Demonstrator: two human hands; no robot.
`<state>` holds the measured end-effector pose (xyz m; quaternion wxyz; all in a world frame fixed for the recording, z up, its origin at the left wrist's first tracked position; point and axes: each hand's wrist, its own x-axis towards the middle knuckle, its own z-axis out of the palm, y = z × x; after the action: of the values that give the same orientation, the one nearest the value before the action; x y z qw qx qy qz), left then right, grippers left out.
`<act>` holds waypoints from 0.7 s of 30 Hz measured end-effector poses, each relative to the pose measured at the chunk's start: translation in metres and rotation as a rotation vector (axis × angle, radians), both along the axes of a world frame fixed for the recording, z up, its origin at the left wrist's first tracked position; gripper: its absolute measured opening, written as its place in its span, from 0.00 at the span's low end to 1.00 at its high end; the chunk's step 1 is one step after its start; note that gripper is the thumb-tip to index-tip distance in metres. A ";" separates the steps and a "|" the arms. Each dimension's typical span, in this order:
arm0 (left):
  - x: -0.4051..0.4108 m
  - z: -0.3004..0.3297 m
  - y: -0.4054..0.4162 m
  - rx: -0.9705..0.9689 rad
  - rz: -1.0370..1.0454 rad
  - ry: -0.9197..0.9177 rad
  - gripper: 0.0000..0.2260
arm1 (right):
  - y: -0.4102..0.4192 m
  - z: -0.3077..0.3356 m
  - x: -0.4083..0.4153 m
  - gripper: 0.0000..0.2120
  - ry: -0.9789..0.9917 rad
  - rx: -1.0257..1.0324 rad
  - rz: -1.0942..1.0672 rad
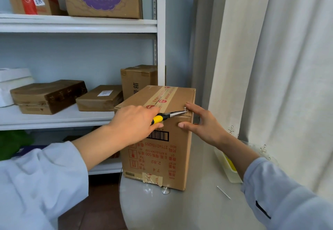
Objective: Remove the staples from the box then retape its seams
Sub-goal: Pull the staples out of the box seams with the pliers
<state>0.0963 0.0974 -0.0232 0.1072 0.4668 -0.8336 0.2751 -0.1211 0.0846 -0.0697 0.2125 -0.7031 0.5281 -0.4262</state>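
Note:
A brown cardboard box (178,150) with red print and a barcode stands upright on a round glass table (189,210). Printed tape runs along its top seam. My left hand (134,123) grips yellow-handled needle-nose pliers (168,116). The plier tips reach a metal staple (185,107) at the box's top front edge, near the right corner. My right hand (201,123) presses against that corner with straight fingers, thumb on the front face, fingertips next to the staple.
A loose metal pin (223,192) lies on the table right of the box. A clear tray with something yellow (228,165) sits by the white curtain (281,67). White shelves (77,116) with several cardboard boxes stand behind and to the left.

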 end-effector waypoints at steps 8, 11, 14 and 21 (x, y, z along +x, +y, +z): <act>-0.004 -0.020 0.007 -0.014 0.061 0.146 0.21 | 0.002 0.001 0.001 0.36 -0.005 -0.004 0.003; -0.002 -0.015 0.006 -0.051 0.054 0.097 0.21 | 0.002 0.002 0.001 0.36 0.004 0.000 0.005; 0.001 -0.007 0.004 -0.094 0.061 0.049 0.18 | 0.002 0.002 0.000 0.36 0.001 0.005 0.007; 0.000 -0.006 0.003 -0.072 0.097 0.003 0.17 | 0.002 0.001 0.000 0.37 0.004 -0.001 0.005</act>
<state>0.0964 0.1003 -0.0297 0.1117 0.5031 -0.7994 0.3089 -0.1215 0.0862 -0.0689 0.2119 -0.7056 0.5264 -0.4244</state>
